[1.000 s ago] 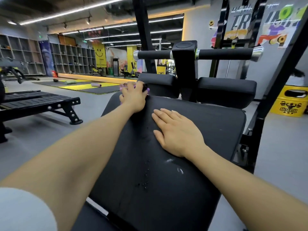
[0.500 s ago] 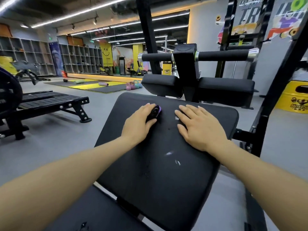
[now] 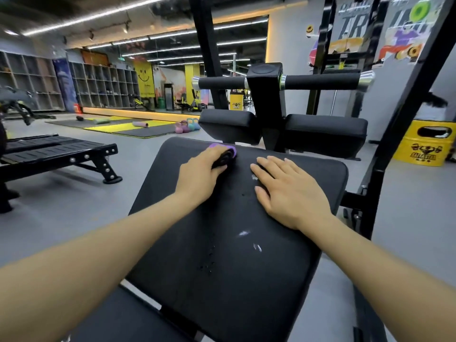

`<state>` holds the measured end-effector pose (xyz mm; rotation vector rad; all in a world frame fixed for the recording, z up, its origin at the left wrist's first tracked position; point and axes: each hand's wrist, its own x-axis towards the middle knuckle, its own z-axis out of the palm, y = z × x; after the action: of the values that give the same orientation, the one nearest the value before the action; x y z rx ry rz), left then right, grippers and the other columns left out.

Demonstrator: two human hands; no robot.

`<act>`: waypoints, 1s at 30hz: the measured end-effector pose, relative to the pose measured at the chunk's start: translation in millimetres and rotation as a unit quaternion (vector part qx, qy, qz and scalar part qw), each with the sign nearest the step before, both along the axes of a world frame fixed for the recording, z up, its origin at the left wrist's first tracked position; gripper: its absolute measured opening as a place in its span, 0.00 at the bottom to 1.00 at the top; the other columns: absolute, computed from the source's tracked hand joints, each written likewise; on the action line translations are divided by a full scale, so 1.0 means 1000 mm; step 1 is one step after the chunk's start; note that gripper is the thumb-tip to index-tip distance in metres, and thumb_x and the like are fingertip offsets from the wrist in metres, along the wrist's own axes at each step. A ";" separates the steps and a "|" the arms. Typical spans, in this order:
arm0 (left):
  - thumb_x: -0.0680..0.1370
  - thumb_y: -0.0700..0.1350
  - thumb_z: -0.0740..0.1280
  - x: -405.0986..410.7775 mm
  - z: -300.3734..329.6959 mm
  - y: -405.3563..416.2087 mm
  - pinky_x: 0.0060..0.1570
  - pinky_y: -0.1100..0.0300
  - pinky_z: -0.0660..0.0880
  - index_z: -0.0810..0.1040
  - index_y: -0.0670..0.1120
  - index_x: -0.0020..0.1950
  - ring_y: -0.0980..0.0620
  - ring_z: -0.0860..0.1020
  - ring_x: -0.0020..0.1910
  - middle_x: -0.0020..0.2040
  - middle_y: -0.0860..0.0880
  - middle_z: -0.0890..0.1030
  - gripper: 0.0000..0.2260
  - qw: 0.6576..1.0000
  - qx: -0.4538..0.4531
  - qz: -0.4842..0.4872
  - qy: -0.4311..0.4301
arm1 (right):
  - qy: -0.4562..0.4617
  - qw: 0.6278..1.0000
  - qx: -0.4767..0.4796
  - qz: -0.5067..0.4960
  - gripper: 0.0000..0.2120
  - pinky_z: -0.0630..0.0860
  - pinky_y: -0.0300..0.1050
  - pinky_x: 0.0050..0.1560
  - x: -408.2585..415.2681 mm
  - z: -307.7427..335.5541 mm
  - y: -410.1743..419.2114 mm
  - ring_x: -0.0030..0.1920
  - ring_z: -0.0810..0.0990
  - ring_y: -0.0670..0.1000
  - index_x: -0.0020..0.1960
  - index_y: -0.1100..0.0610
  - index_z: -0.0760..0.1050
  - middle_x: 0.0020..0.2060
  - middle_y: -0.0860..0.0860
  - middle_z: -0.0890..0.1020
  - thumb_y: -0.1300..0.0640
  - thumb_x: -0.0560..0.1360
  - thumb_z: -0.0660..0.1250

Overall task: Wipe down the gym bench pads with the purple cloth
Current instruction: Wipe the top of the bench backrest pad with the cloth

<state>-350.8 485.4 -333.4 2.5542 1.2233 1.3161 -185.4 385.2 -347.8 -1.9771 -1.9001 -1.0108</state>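
On the big black bench pad [image 3: 222, 218], near its far edge, the left hand [image 3: 197, 178] curls its fingers round a bunched purple cloth [image 3: 225, 150], which is pressed against the pad; the cloth looks dark where it is rolled under the fingertips. Just beside it on the same pad the right hand [image 3: 288, 193] lies flat, palm down, fingers straight and close together, thumb out to the side. White scuffs [image 3: 249, 239] and small wet spots [image 3: 209, 257] mark the pad nearer the person. Beyond the pad's far edge sit two smaller pads [image 3: 325, 130] under a padded roller bar [image 3: 320, 81]. Left of the pad stands a flat bench [image 3: 56, 151]; to its right, a yellow bin [image 3: 429, 143].
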 end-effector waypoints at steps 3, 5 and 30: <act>0.79 0.46 0.62 0.000 -0.006 -0.010 0.43 0.64 0.59 0.71 0.55 0.66 0.48 0.75 0.58 0.64 0.57 0.75 0.15 1.000 0.014 -0.019 -0.004 | 0.002 1.000 -0.005 -0.001 0.26 0.67 0.52 0.67 0.000 -0.001 0.000 0.65 0.74 0.53 0.65 0.55 0.74 0.64 0.52 0.77 0.46 0.75 0.49; 0.80 0.47 0.61 0.008 0.003 0.002 0.44 0.62 0.60 0.72 0.54 0.65 0.47 0.74 0.58 0.63 0.55 0.76 0.14 1.000 0.014 -0.015 -0.003 | -0.003 1.000 -0.005 0.000 0.26 0.67 0.52 0.67 0.000 0.000 0.001 0.65 0.73 0.53 0.66 0.55 0.74 0.64 0.52 0.76 0.46 0.75 0.49; 0.80 0.46 0.59 0.026 0.009 0.019 0.43 0.61 0.62 0.73 0.51 0.62 0.46 0.76 0.55 0.60 0.52 0.77 0.11 0.999 0.007 0.036 -0.009 | -0.001 1.000 0.002 0.001 0.30 0.58 0.48 0.72 0.002 -0.004 0.000 0.70 0.67 0.51 0.70 0.53 0.68 0.69 0.49 0.71 0.44 0.75 0.43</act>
<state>-325.0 504.9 -324.5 2.5235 1.3192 1.3636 -183.4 385.1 -351.7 -1.9709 -1.8995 -1.0158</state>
